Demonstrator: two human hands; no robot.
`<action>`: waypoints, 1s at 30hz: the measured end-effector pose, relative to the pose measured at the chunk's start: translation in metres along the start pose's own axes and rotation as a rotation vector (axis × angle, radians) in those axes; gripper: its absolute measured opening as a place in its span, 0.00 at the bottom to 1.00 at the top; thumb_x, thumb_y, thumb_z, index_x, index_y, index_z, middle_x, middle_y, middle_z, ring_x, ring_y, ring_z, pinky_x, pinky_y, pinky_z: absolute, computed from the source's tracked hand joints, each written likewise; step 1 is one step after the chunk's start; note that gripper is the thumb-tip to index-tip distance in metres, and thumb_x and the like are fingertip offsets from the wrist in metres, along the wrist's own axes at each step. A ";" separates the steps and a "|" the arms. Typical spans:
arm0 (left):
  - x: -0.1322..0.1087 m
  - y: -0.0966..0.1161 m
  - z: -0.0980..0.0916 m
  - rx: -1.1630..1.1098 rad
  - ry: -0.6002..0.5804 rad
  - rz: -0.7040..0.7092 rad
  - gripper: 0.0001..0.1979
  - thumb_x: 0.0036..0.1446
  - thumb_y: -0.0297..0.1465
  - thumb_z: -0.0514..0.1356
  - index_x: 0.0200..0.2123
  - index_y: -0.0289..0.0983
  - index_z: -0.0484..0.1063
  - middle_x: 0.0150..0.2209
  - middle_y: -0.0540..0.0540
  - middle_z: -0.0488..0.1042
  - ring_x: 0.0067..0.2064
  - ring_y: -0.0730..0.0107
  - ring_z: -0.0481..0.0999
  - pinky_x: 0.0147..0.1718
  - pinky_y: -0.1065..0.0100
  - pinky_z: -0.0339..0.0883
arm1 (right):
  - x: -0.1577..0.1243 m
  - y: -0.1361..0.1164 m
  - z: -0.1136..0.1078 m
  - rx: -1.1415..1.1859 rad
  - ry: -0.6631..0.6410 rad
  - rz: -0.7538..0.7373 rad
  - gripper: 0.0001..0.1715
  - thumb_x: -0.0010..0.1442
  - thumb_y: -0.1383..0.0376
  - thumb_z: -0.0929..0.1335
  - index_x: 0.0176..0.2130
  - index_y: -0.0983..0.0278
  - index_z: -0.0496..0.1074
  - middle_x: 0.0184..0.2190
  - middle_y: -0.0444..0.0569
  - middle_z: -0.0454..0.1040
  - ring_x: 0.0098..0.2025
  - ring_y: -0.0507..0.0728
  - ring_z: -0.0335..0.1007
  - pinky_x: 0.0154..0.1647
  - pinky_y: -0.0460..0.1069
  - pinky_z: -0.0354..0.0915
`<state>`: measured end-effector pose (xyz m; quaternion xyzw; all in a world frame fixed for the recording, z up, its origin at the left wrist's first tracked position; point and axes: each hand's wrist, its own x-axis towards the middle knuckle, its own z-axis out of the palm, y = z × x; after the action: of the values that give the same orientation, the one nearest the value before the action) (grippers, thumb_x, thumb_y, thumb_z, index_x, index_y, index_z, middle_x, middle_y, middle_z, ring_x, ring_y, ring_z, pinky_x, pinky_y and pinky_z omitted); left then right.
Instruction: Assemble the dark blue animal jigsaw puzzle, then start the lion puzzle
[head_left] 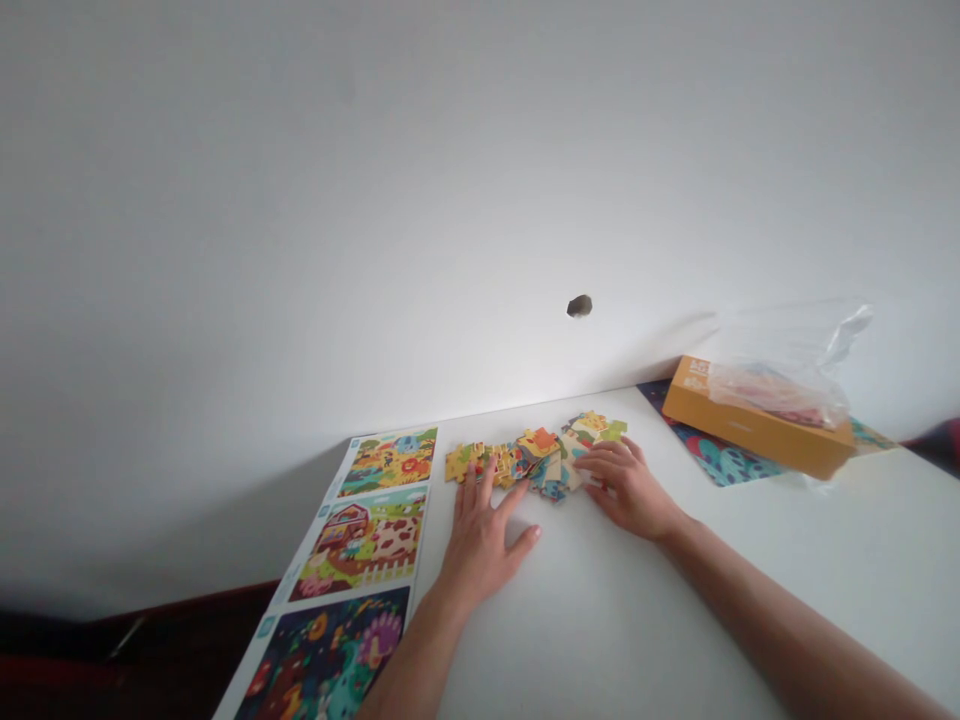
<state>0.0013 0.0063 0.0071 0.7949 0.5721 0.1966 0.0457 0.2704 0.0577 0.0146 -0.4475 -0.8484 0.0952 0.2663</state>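
Observation:
A loose heap of colourful cardboard jigsaw puzzle pieces (531, 458) lies in the middle of the white table (600, 610). My left hand (481, 540) rests flat on the tabletop with its fingers spread, the fingertips at the near-left edge of the heap. My right hand (624, 488) lies at the heap's right side, its fingers together and touching the pieces. Neither hand visibly holds a piece.
A printed sheet of cartoon pictures (360, 560) lies along the table's left edge. At the back right, a yellow-orange box (754, 425) with a clear plastic bag (780, 375) sits on a dark patterned sheet (712, 450). A white wall rises behind, with a small hole (579, 306).

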 end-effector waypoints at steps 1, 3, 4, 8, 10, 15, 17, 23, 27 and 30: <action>0.000 0.000 0.000 -0.001 0.002 0.002 0.29 0.57 0.39 0.64 0.62 0.53 0.65 0.71 0.46 0.46 0.70 0.36 0.44 0.63 0.36 0.51 | 0.000 0.001 -0.001 -0.017 0.011 0.019 0.22 0.59 0.66 0.67 0.53 0.57 0.73 0.53 0.52 0.75 0.58 0.64 0.65 0.63 0.65 0.49; 0.000 0.000 0.000 0.000 0.001 0.006 0.29 0.58 0.38 0.63 0.63 0.53 0.64 0.71 0.46 0.46 0.70 0.36 0.44 0.63 0.36 0.50 | -0.001 0.005 -0.004 -0.067 0.023 0.080 0.24 0.58 0.65 0.67 0.55 0.57 0.72 0.56 0.53 0.73 0.58 0.65 0.64 0.62 0.65 0.50; 0.000 0.000 -0.001 0.002 -0.002 0.007 0.30 0.58 0.38 0.63 0.63 0.53 0.63 0.71 0.46 0.46 0.70 0.36 0.44 0.63 0.35 0.50 | -0.002 0.007 -0.005 -0.088 0.017 0.111 0.25 0.58 0.63 0.67 0.55 0.57 0.71 0.56 0.53 0.72 0.57 0.65 0.64 0.62 0.65 0.51; 0.000 0.000 -0.001 0.007 -0.014 0.002 0.31 0.58 0.37 0.63 0.64 0.55 0.61 0.71 0.47 0.44 0.71 0.35 0.42 0.63 0.36 0.50 | -0.002 0.019 -0.007 -0.109 -0.022 0.204 0.22 0.61 0.60 0.67 0.54 0.56 0.72 0.53 0.52 0.73 0.53 0.64 0.67 0.55 0.62 0.59; 0.000 0.000 -0.001 0.007 -0.011 0.003 0.30 0.58 0.37 0.62 0.64 0.55 0.62 0.71 0.47 0.44 0.71 0.36 0.43 0.63 0.36 0.50 | -0.002 0.024 -0.007 -0.113 -0.005 0.247 0.20 0.62 0.60 0.66 0.54 0.55 0.72 0.52 0.52 0.73 0.52 0.64 0.67 0.53 0.61 0.60; 0.000 0.000 -0.001 0.006 -0.008 0.014 0.29 0.59 0.37 0.62 0.64 0.54 0.62 0.71 0.47 0.44 0.71 0.37 0.44 0.63 0.37 0.50 | -0.002 0.034 -0.002 -0.085 0.048 0.273 0.18 0.63 0.62 0.66 0.53 0.57 0.73 0.51 0.52 0.73 0.52 0.64 0.67 0.53 0.60 0.62; 0.000 0.000 -0.001 0.004 -0.010 0.016 0.29 0.59 0.37 0.62 0.63 0.54 0.63 0.71 0.47 0.43 0.71 0.36 0.43 0.64 0.37 0.49 | -0.001 0.035 0.001 -0.034 0.060 0.238 0.18 0.63 0.63 0.65 0.52 0.59 0.74 0.50 0.53 0.73 0.52 0.63 0.67 0.54 0.58 0.63; 0.000 -0.001 -0.003 -0.019 -0.022 0.028 0.28 0.58 0.35 0.62 0.62 0.54 0.65 0.72 0.49 0.43 0.71 0.37 0.44 0.64 0.36 0.49 | 0.000 0.035 0.009 0.105 0.101 0.127 0.18 0.63 0.63 0.66 0.52 0.59 0.73 0.51 0.53 0.72 0.52 0.61 0.68 0.55 0.55 0.66; 0.000 0.000 -0.004 -0.032 -0.023 0.055 0.26 0.58 0.34 0.62 0.60 0.54 0.68 0.72 0.50 0.41 0.71 0.39 0.45 0.64 0.36 0.50 | 0.001 0.029 0.009 0.066 0.105 0.056 0.22 0.62 0.61 0.68 0.55 0.57 0.72 0.53 0.53 0.72 0.54 0.63 0.68 0.56 0.58 0.66; 0.000 0.000 -0.004 -0.036 -0.002 0.069 0.25 0.58 0.34 0.63 0.58 0.55 0.69 0.72 0.52 0.41 0.70 0.39 0.46 0.63 0.36 0.51 | 0.000 0.018 0.007 0.004 0.051 -0.025 0.18 0.62 0.59 0.68 0.53 0.55 0.74 0.54 0.52 0.72 0.55 0.64 0.66 0.56 0.61 0.64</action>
<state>0.0000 0.0055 0.0103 0.8133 0.5409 0.2076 0.0539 0.2794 0.0682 0.0018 -0.4389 -0.8466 0.0820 0.2898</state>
